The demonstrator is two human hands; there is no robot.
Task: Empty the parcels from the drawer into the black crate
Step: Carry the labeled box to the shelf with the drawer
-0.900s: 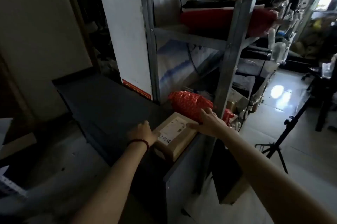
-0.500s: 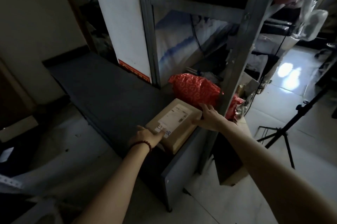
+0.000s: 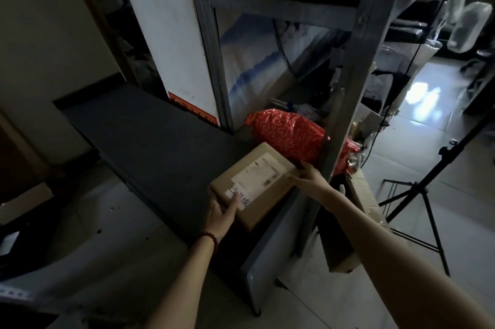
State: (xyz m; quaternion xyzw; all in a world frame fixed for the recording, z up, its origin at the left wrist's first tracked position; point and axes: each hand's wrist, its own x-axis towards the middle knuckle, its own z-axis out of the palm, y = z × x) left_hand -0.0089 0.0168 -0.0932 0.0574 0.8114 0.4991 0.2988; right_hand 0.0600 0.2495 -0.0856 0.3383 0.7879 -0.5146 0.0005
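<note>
Left hand (image 3: 221,214) grip pinches cardboard parcel (image 3: 257,181) near corner, right hand (image 3: 308,178) grip clasps far edge; dark tabletop (image 3: 150,141), metal rack (image 3: 345,103), glossy tiled floor (image 3: 417,146).

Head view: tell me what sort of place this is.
Probably a cluttered storeroom used for handling parcels: a metal shelving rack, a labelled cardboard parcel and a red bagged parcel.

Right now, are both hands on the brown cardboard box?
Yes, the left hand grips the cardboard box at its near corner and the right hand holds its right edge.
</note>
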